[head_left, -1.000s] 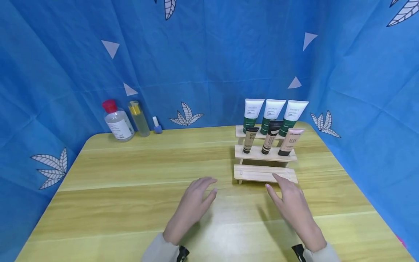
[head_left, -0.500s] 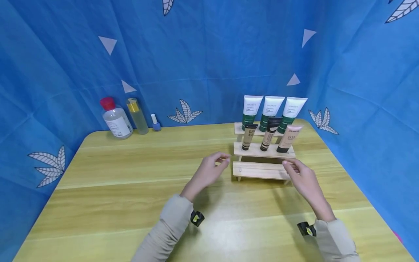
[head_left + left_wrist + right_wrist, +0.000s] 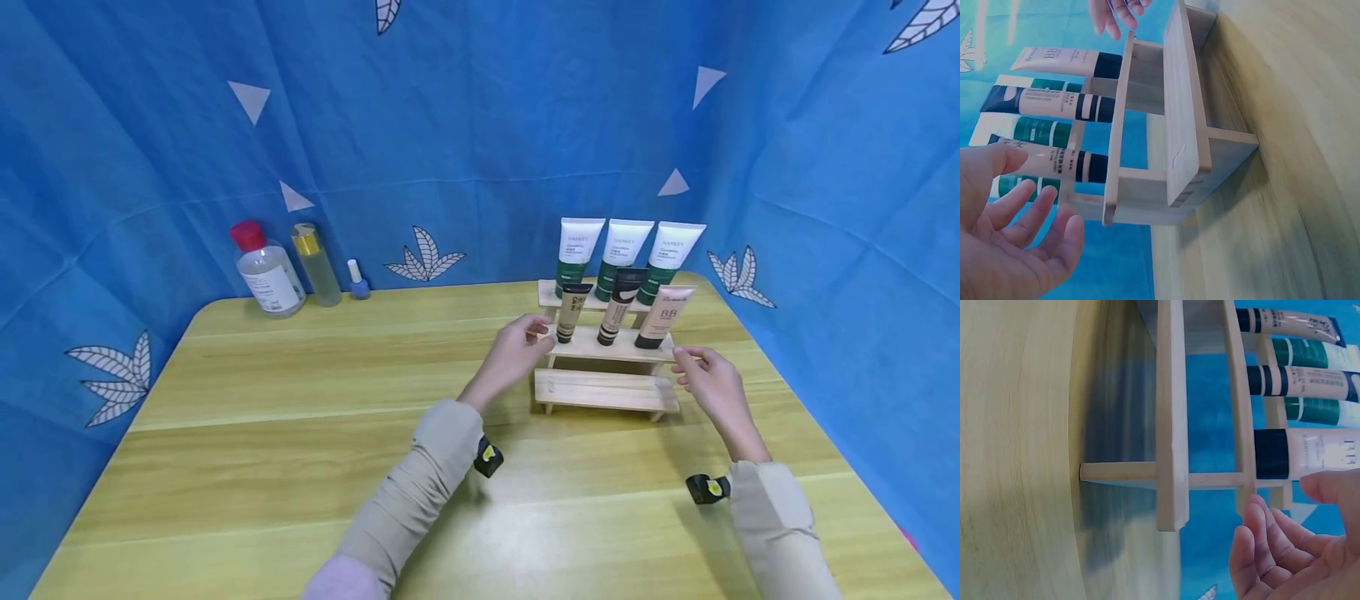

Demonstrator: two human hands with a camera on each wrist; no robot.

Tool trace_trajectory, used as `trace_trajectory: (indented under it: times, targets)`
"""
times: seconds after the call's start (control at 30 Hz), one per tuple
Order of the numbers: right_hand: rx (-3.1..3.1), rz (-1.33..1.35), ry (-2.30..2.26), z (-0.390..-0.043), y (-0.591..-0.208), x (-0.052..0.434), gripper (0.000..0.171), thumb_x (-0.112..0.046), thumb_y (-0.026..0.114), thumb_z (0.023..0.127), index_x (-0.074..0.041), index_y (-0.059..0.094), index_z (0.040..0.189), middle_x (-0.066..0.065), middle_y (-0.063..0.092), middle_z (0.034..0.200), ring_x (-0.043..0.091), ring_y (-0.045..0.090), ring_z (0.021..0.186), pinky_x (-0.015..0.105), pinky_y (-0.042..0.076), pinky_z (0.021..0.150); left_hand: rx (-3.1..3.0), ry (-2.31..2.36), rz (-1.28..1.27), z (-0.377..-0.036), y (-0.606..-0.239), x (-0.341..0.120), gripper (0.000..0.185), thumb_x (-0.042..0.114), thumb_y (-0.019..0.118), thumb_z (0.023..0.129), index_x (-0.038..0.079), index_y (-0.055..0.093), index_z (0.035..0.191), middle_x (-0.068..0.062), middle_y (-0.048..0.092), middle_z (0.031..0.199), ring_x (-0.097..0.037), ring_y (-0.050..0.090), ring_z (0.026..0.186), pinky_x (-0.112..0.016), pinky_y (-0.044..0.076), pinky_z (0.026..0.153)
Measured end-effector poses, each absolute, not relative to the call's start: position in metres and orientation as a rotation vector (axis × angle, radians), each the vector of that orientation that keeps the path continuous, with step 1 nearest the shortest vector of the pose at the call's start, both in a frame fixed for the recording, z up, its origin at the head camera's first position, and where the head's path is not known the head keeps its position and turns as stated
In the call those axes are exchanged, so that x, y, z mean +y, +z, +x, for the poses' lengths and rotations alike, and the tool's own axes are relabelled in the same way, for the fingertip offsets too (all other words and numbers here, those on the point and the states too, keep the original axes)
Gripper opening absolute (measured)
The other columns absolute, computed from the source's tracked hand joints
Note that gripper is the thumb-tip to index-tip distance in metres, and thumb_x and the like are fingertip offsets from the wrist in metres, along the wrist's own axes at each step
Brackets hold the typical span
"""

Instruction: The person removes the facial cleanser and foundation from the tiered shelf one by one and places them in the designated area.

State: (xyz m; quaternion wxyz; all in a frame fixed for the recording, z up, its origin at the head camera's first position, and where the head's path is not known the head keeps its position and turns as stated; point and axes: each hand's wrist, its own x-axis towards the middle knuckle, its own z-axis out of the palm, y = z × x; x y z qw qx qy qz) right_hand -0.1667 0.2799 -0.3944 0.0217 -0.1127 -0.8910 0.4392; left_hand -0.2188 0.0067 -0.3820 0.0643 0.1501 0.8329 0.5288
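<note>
A three-step wooden display rack (image 3: 606,400) stands on the right part of the table. On its middle step are a small gold-beige tube (image 3: 572,315), a beige tube with a dark top end (image 3: 617,310) and a pink BB cream tube (image 3: 664,318). Three white-and-green tubes (image 3: 576,246) line the top step; the lowest step bears nothing. My left hand (image 3: 516,350), fingers loosely bent and holding nothing, is at the middle step's left end, beside the gold-beige tube. At the opposite end, my right hand (image 3: 711,379) has its fingertips (image 3: 1257,506) right by the step, its thumb overlapping the pink tube's edge.
At the table's back left stand a clear bottle with a red cap (image 3: 270,279), a slim green bottle with a gold cap (image 3: 318,271) and a small nail polish bottle (image 3: 358,282). Blue patterned cloth (image 3: 465,125) hangs behind and beside the wooden table (image 3: 262,433).
Both hands have moved forward from in front of the rack to its two sides, the left one also going right. Rack and tubes stay in place; the head view has shifted slightly.
</note>
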Motion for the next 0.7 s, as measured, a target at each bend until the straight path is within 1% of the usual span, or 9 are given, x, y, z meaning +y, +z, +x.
trace_trajectory:
  times: [0.1,0.23,0.3,0.4,0.47,0.5,0.7]
  targets:
    - [-2.762,-0.377,1.390,-0.171,-0.396,0.279,0.065,-0.046,0.036,0.099,0.009,0.044,0.133,0.029,0.059,0.117,0.030,0.060,0.094,0.018,0.050,0.068,2.526,1.586,0.430,-0.224,-0.384,0.015,0.041,0.018,0.058,0.094,0.004,0.051,0.133,-0.010,0.058,0.124,-0.024,0.056,0.110,-0.032,0.046,0.095]
    - [-2.764,-0.430,1.413,-0.175,-0.396,0.278,0.064,-0.045,0.037,0.099,0.009,0.044,0.133,0.028,0.058,0.119,0.018,0.060,0.085,0.024,0.052,0.071,2.565,1.559,0.407,-0.230,-0.387,0.024,0.044,0.019,0.061,0.093,0.006,0.051,0.134,-0.009,0.058,0.120,-0.021,0.058,0.102,-0.028,0.050,0.085]
    - [-2.768,-0.454,1.413,-0.177,-0.397,0.278,0.064,-0.045,0.038,0.099,0.009,0.044,0.133,0.027,0.059,0.117,0.013,0.058,0.081,0.026,0.052,0.072,2.585,1.566,0.404,-0.232,-0.388,0.029,0.044,0.018,0.063,0.092,0.006,0.052,0.133,-0.010,0.058,0.117,-0.020,0.060,0.098,-0.026,0.051,0.079]
    - [-2.774,-0.484,1.410,-0.181,-0.399,0.278,0.064,-0.045,0.038,0.099,0.008,0.044,0.133,0.024,0.061,0.111,0.011,0.057,0.078,0.029,0.052,0.074,2.620,1.571,0.404,-0.234,-0.389,0.034,0.044,0.015,0.065,0.091,0.005,0.052,0.132,-0.011,0.057,0.114,-0.020,0.063,0.092,-0.023,0.051,0.073]
    - [-2.776,-0.499,1.417,-0.183,-0.400,0.279,0.064,-0.045,0.040,0.098,0.009,0.044,0.133,0.021,0.062,0.107,0.010,0.057,0.077,0.030,0.052,0.074,2.638,1.576,0.393,-0.236,-0.391,0.037,0.044,0.014,0.065,0.090,0.005,0.052,0.132,-0.011,0.057,0.114,-0.019,0.063,0.091,-0.022,0.051,0.072]
    - [-2.765,-0.513,1.440,-0.185,-0.402,0.280,0.064,-0.044,0.042,0.098,0.009,0.045,0.132,0.019,0.063,0.102,0.011,0.057,0.074,0.030,0.051,0.070,2.652,1.570,0.392,-0.236,-0.391,0.038,0.045,0.014,0.066,0.090,0.005,0.052,0.131,-0.011,0.057,0.114,-0.019,0.062,0.091,-0.022,0.051,0.072]
    - [-2.721,-0.514,1.522,-0.191,-0.412,0.281,0.060,-0.037,0.043,0.099,0.014,0.043,0.131,0.015,0.063,0.094,0.006,0.056,0.065,0.022,0.050,0.060,2.711,1.537,0.371,-0.237,-0.396,0.043,0.043,0.014,0.067,0.089,0.004,0.054,0.129,-0.010,0.058,0.112,-0.019,0.058,0.098,-0.026,0.049,0.078]
